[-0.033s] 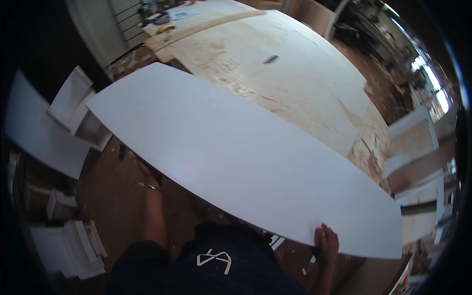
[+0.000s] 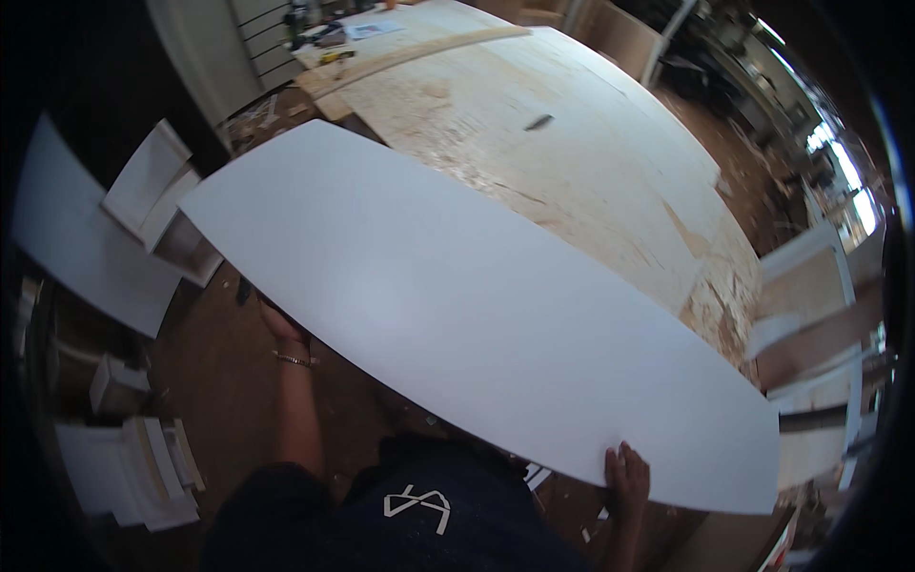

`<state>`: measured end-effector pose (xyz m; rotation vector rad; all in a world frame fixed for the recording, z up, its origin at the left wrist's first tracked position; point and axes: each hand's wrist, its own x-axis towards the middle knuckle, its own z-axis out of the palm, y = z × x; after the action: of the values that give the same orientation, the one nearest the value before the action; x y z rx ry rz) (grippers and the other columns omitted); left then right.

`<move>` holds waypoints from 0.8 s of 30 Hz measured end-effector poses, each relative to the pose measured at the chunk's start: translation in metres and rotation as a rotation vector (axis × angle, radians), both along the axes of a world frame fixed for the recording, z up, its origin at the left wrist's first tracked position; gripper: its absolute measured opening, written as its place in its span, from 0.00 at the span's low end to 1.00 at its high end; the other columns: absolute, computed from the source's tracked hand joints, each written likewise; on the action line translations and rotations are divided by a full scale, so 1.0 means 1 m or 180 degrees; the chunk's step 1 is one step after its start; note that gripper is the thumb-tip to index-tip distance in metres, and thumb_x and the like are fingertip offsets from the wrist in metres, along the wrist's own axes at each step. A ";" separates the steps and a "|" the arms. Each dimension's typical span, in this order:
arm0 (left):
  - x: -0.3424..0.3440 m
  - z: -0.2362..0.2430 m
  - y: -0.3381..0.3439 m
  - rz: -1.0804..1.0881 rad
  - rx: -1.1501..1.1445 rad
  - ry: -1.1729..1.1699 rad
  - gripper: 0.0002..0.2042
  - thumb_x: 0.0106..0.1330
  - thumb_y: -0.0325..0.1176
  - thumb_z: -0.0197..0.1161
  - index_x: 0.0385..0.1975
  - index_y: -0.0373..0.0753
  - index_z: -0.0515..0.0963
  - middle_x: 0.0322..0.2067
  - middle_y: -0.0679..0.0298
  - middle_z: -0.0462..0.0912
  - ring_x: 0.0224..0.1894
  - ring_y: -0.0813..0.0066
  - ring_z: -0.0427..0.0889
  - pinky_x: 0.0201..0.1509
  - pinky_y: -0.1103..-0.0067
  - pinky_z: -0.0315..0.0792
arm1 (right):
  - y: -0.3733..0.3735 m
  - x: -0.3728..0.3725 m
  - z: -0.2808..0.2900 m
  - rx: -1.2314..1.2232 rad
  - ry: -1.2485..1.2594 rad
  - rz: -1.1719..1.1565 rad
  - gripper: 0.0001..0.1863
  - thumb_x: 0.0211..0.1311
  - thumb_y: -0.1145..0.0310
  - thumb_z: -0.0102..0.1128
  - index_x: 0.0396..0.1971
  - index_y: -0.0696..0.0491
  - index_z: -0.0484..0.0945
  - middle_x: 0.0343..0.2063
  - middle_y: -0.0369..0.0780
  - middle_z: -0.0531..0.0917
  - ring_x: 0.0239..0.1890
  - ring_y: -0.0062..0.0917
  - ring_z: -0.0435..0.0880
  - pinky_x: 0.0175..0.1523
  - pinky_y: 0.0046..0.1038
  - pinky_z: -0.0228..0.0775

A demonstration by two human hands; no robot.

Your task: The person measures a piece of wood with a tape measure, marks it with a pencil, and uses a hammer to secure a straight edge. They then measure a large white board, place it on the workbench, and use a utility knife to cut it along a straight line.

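Note:
A long white panel [image 2: 410, 286] lies slantwise across my front, from the upper left down to the lower right. My left hand [image 2: 281, 322] grips its near edge toward the left end, with the fingers hidden beneath the board. Near the right end, my right hand [image 2: 627, 477] holds the same edge, its fingertips bent over onto the white face. Behind the panel spreads a large wooden worktable [image 2: 581, 181], partly covered by it; whether the board rests on the table cannot be made out.
Sawdust and a small dark object [image 2: 539, 122] lie on the table. A wooden strip [image 2: 429, 59] runs along its far left. White box-like pieces [image 2: 152, 191] stand at left, stacked white parts [image 2: 129, 474] at lower left, and panels and frames [image 2: 810, 305] at right. Scraps litter the brown floor.
The scene has shifted slightly rightward in the picture. The panel's right end sits a little lower, and both hands stay on its near edge.

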<state>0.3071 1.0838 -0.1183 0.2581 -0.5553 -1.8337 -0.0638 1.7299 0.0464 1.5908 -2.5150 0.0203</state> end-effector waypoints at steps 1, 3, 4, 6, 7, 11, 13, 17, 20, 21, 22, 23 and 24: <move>0.010 0.007 0.001 0.0504 0.0293 -0.0369 0.34 0.75 0.62 0.46 0.68 0.38 0.67 0.64 0.55 0.72 0.65 0.56 0.72 0.69 0.58 0.68 | 0.006 0.000 -0.021 0.0062 -0.0096 -0.0074 0.31 0.47 0.68 0.72 0.56 0.49 0.79 0.58 0.54 0.78 0.60 0.48 0.77 0.59 0.46 0.70; 0.003 0.005 0.034 0.0885 0.0921 -0.0970 0.38 0.73 0.64 0.49 0.71 0.37 0.63 0.67 0.55 0.70 0.67 0.55 0.71 0.69 0.57 0.67 | 0.023 0.004 -0.054 0.0265 -0.0232 -0.0308 0.38 0.46 0.67 0.73 0.64 0.47 0.75 0.64 0.56 0.72 0.66 0.50 0.71 0.65 0.49 0.64; -0.011 0.009 0.053 0.0776 0.1186 -0.1277 0.39 0.74 0.64 0.48 0.72 0.37 0.62 0.67 0.55 0.70 0.67 0.54 0.70 0.70 0.56 0.67 | 0.029 0.002 -0.073 0.0363 -0.0402 -0.0476 0.41 0.47 0.67 0.74 0.67 0.45 0.73 0.70 0.57 0.64 0.71 0.53 0.64 0.71 0.50 0.57; -0.002 0.004 0.059 0.0427 0.1536 -0.1587 0.40 0.73 0.66 0.47 0.73 0.38 0.60 0.69 0.54 0.67 0.69 0.52 0.68 0.71 0.55 0.64 | 0.018 0.010 -0.076 0.0327 -0.0689 -0.0568 0.42 0.46 0.67 0.74 0.67 0.46 0.72 0.71 0.57 0.62 0.72 0.53 0.62 0.72 0.50 0.55; 0.005 -0.009 0.056 0.0191 0.1654 -0.1523 0.40 0.73 0.67 0.46 0.73 0.39 0.60 0.71 0.53 0.65 0.70 0.50 0.67 0.73 0.55 0.63 | 0.010 0.008 -0.075 0.0312 -0.0818 -0.0594 0.43 0.46 0.67 0.74 0.68 0.46 0.71 0.72 0.56 0.60 0.73 0.53 0.60 0.73 0.50 0.54; -0.053 -0.020 0.072 0.0107 0.1923 -0.1588 0.42 0.72 0.69 0.45 0.74 0.41 0.57 0.72 0.54 0.63 0.71 0.49 0.65 0.72 0.50 0.62 | 0.036 -0.033 -0.116 0.0016 -0.0610 -0.0490 0.48 0.42 0.67 0.77 0.70 0.44 0.69 0.74 0.56 0.56 0.76 0.51 0.55 0.75 0.52 0.50; -0.104 -0.019 0.095 0.0032 0.2131 -0.1549 0.42 0.72 0.70 0.42 0.75 0.43 0.56 0.72 0.55 0.63 0.72 0.49 0.64 0.72 0.48 0.61 | 0.049 -0.071 -0.124 0.0350 -0.0695 -0.0793 0.54 0.38 0.67 0.80 0.72 0.45 0.65 0.75 0.56 0.54 0.77 0.51 0.53 0.76 0.52 0.48; -0.142 -0.023 0.161 -0.0346 0.2492 -0.1861 0.45 0.70 0.75 0.39 0.75 0.43 0.56 0.73 0.56 0.63 0.73 0.50 0.63 0.73 0.49 0.60 | 0.049 -0.131 -0.098 0.0849 -0.1168 -0.1414 0.59 0.34 0.64 0.84 0.73 0.49 0.63 0.74 0.56 0.56 0.77 0.51 0.54 0.76 0.51 0.50; -0.162 -0.006 0.204 -0.0764 0.2648 -0.1794 0.47 0.68 0.77 0.38 0.76 0.44 0.54 0.74 0.56 0.60 0.76 0.53 0.58 0.76 0.47 0.53 | 0.071 -0.185 -0.107 0.1281 -0.1784 -0.1843 0.59 0.33 0.61 0.86 0.71 0.56 0.64 0.70 0.57 0.64 0.74 0.50 0.61 0.74 0.47 0.56; -0.155 -0.016 0.209 -0.0932 0.2439 -0.2070 0.48 0.68 0.77 0.38 0.77 0.44 0.53 0.75 0.56 0.59 0.77 0.54 0.56 0.76 0.46 0.50 | 0.072 -0.207 -0.113 0.1433 -0.1978 -0.1908 0.58 0.33 0.60 0.87 0.70 0.58 0.65 0.69 0.57 0.67 0.73 0.50 0.63 0.74 0.46 0.59; -0.145 -0.033 0.217 -0.1073 0.2251 -0.2331 0.48 0.68 0.77 0.39 0.77 0.45 0.52 0.75 0.56 0.58 0.77 0.55 0.55 0.76 0.46 0.47 | 0.047 -0.220 -0.108 0.2174 -0.2012 -0.1944 0.49 0.48 0.57 0.80 0.69 0.58 0.66 0.69 0.55 0.67 0.72 0.50 0.63 0.74 0.45 0.58; -0.134 -0.045 0.227 -0.1219 0.2092 -0.2576 0.48 0.68 0.77 0.39 0.78 0.45 0.51 0.76 0.57 0.57 0.78 0.56 0.53 0.77 0.45 0.44 | 0.016 -0.229 -0.109 0.1704 -0.2014 -0.1855 0.46 0.50 0.57 0.78 0.68 0.59 0.67 0.68 0.55 0.68 0.72 0.50 0.65 0.75 0.45 0.58; -0.132 -0.044 0.228 -0.1436 0.2095 -0.2723 0.48 0.68 0.76 0.41 0.78 0.45 0.50 0.76 0.57 0.55 0.79 0.56 0.50 0.77 0.44 0.43 | -0.013 -0.231 -0.123 0.1221 -0.2010 -0.1793 0.44 0.52 0.57 0.77 0.67 0.60 0.68 0.67 0.55 0.70 0.71 0.50 0.66 0.75 0.45 0.58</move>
<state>0.1749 1.3122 -0.1621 1.5075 -0.5867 -2.2658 -0.2950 1.7169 -0.0768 1.0065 -3.5681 -0.0383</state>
